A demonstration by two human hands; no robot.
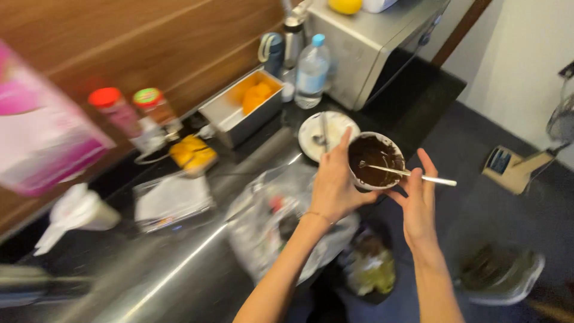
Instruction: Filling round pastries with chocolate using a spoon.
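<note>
Chocolate-dark batter fills the lower part of a small white bowl (375, 161), which the person carries out past the edge of the bench (179, 263), above the dark floor. The left hand (335, 185) cups the bowl from its nine o'clock side, thumb up along the rim and fingers wrapped under the wall, so that grip is closed on the bowl. The right hand (418, 206) sits at about four o'clock of the bowl, its fingers pinching the handle of a pale spoon (406, 173) whose tip rests in the batter. Judging by its look, the bowl is rigid and probably ceramic, moderately heavy with the wet mix, and breakable if dropped; a smeared rim would be slippery, so the clean outer wall and underside seem the safer places to hold. At eleven o'clock of the bowl a white plate (326, 134) lies on the bench, with a water bottle (312, 72) and a metal loaf tin (242, 107) further back.
</note>
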